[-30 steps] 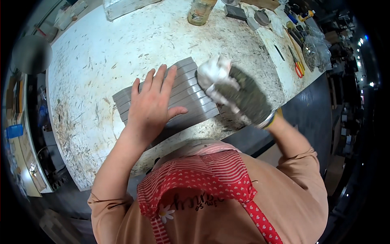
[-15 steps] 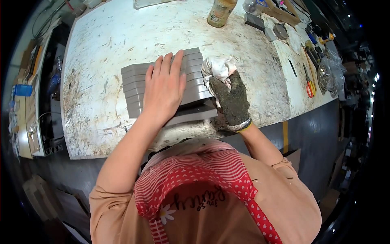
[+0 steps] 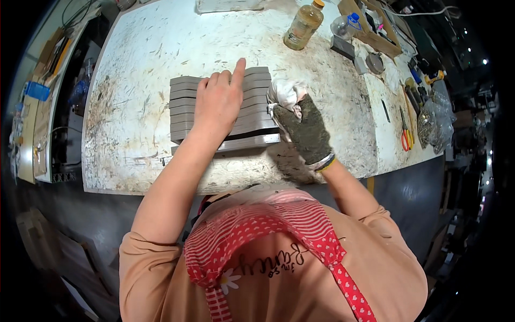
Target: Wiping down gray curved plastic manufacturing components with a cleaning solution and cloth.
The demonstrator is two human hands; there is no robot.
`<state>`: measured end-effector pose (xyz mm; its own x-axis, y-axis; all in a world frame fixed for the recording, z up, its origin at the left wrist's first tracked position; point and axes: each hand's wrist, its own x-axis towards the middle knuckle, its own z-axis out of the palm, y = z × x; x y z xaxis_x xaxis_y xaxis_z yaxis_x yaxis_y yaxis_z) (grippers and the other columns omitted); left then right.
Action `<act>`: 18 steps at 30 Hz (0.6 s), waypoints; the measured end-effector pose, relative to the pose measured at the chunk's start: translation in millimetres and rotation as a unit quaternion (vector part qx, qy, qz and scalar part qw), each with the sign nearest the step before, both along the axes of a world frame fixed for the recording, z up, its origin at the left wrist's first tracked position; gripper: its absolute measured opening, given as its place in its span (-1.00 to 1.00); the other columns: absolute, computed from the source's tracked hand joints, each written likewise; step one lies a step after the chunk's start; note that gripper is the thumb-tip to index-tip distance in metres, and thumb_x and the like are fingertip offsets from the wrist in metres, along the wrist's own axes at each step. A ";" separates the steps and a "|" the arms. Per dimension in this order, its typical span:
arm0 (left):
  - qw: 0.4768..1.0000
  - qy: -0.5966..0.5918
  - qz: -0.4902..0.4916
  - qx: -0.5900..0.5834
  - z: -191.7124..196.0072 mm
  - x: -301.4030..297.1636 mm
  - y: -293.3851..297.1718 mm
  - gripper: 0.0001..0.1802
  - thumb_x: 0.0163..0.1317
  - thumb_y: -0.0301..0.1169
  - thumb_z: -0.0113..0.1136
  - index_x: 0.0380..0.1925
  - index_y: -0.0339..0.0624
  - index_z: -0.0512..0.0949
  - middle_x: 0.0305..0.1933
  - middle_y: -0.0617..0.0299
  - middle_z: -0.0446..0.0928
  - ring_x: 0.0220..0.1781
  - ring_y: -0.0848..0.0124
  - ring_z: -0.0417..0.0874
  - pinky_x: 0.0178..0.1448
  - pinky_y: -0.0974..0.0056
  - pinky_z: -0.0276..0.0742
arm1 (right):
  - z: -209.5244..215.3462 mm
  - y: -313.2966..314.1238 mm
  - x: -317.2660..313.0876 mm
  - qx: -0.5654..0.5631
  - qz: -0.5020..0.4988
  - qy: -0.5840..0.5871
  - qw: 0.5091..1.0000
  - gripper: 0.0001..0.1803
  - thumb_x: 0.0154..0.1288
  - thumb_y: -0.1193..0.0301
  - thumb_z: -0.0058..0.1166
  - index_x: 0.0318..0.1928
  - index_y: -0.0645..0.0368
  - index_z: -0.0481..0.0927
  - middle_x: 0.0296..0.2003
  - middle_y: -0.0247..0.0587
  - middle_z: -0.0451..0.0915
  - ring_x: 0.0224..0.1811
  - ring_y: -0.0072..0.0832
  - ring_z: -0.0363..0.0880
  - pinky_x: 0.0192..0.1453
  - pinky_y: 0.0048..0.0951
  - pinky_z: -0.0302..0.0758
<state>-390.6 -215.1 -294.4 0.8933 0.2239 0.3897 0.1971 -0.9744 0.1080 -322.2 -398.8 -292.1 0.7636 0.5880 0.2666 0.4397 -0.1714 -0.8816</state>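
Note:
A set of long grey strips (image 3: 183,103) lies side by side on the worn white table, forming a block with slightly wavy edges. My bare left hand (image 3: 219,104) rests across it, several fingers bent over the far edge with their tips hidden. Its index finger points out past that edge. One more grey strip (image 3: 252,141) lies at the near side, with a dark gap between it and the others. At the block's right end, my right hand (image 3: 307,129), in a dirty dark glove, is closed on a crumpled white rag (image 3: 288,92) that touches the strip ends.
Beyond the block stands a bottle (image 3: 304,25) of yellowish liquid. A dark block (image 3: 342,47), a clear bottle (image 3: 345,26) and a cardboard box (image 3: 375,32) sit at the far right. Orange-handled scissors (image 3: 406,138) and a plastic bag (image 3: 435,121) lie along the right edge.
The strips have become more evenly lined up. My left fingers have gone from lying flat to bent, with the index stretched out. The right hand keeps the rag at the strip ends.

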 end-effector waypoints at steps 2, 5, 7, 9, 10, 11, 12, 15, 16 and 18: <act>1.000 0.024 -0.003 -0.010 -1.9 1.7 -1.1 -0.42 0.17 -0.44 0.04 0.24 -0.14 0.24 -0.12 0.16 0.52 -0.03 0.26 0.52 0.06 0.14 0.38 | 19.6 -2.7 13.6 -0.060 0.077 0.046 0.994 -0.63 0.16 0.24 0.19 -0.05 0.13 0.56 -0.13 -0.12 0.59 -0.09 -0.20 0.54 0.03 -0.25 0.45; 0.999 0.004 -0.024 -0.039 -6.0 -8.2 8.7 -0.41 0.14 -0.41 0.07 0.23 -0.16 0.26 -0.11 0.09 0.49 0.01 0.22 0.48 0.14 0.10 0.33 | 73.5 26.1 10.2 -0.105 0.206 -0.385 0.893 -0.75 0.15 0.30 0.14 -0.18 0.13 0.61 -0.24 -0.13 0.60 -0.16 -0.22 0.57 0.00 -0.24 0.48; 0.999 0.022 -0.014 -0.044 1.1 -2.1 -1.2 -0.42 0.15 -0.41 0.07 0.21 -0.17 0.26 -0.10 0.09 0.48 0.04 0.23 0.47 0.14 0.10 0.31 | 71.2 36.1 20.0 -0.189 0.314 -0.362 0.857 -0.85 0.12 0.39 0.09 -0.29 0.16 0.59 -0.32 -0.12 0.60 -0.23 -0.23 0.59 -0.10 -0.26 0.50; 0.999 0.013 0.004 -0.044 -1.6 -1.7 -0.2 -0.51 0.15 -0.39 0.08 0.12 -0.19 0.30 -0.11 0.11 0.47 0.06 0.24 0.46 0.13 0.09 0.31 | 71.2 28.6 35.6 -0.220 0.352 -0.384 0.825 -0.87 0.09 0.41 0.09 -0.33 0.16 0.58 -0.34 -0.11 0.60 -0.26 -0.26 0.60 -0.15 -0.27 0.51; 0.999 0.013 0.008 -0.046 -2.6 -4.5 1.2 -0.51 0.15 -0.39 0.08 0.12 -0.19 0.30 -0.11 0.11 0.47 0.06 0.24 0.46 0.13 0.09 0.31 | 81.2 22.7 42.7 -0.281 0.372 -0.384 0.797 -0.87 0.09 0.41 0.09 -0.34 0.16 0.58 -0.36 -0.11 0.60 -0.29 -0.27 0.60 -0.17 -0.28 0.52; 0.999 0.015 0.010 -0.048 -0.9 -4.9 2.6 -0.56 0.16 -0.40 0.05 0.08 -0.17 0.33 -0.11 0.13 0.49 0.05 0.24 0.48 0.09 0.10 0.32 | 88.2 13.3 54.9 -0.353 0.390 -0.371 0.765 -0.86 0.12 0.35 0.12 -0.36 0.15 0.58 -0.42 -0.10 0.59 -0.34 -0.27 0.61 -0.21 -0.28 0.53; 0.999 0.017 0.009 -0.051 -0.2 -3.3 3.9 -0.60 0.17 -0.41 0.02 0.04 -0.16 0.35 -0.12 0.14 0.51 0.03 0.24 0.50 0.06 0.11 0.33 | 96.3 8.4 64.4 -0.515 0.389 -0.388 0.658 -0.82 0.15 0.29 0.13 -0.35 0.14 0.58 -0.39 -0.12 0.60 -0.33 -0.29 0.61 -0.19 -0.27 0.54; 0.999 0.019 0.015 -0.042 -4.1 -2.2 0.9 -0.65 0.16 -0.41 0.03 -0.02 -0.15 0.37 -0.14 0.14 0.50 0.02 0.24 0.50 0.06 0.11 0.32 | 111.5 4.2 65.2 -0.470 0.339 -0.418 0.700 -0.77 0.18 0.23 0.12 -0.27 0.11 0.58 -0.26 -0.17 0.61 -0.26 -0.35 0.60 -0.13 -0.32 0.53; 0.999 0.020 0.021 -0.044 -3.5 -3.6 2.2 -0.65 0.16 -0.41 0.03 -0.02 -0.15 0.37 -0.14 0.14 0.50 0.02 0.24 0.50 0.06 0.11 0.32 | 115.6 13.2 59.4 -0.394 0.306 -0.438 0.748 -0.76 0.19 0.23 0.11 -0.22 0.10 0.59 -0.22 -0.19 0.61 -0.24 -0.35 0.60 -0.10 -0.33 0.52; 0.999 0.007 -0.012 -0.046 2.0 -2.4 4.2 -0.69 0.17 -0.39 0.03 -0.06 -0.15 0.39 -0.14 0.14 0.49 0.02 0.23 0.49 0.07 0.10 0.31 | 101.1 36.9 47.4 -0.221 0.370 -0.431 0.792 -0.70 0.17 0.28 0.10 -0.09 0.09 0.57 -0.20 -0.19 0.60 -0.23 -0.29 0.58 -0.05 -0.36 0.50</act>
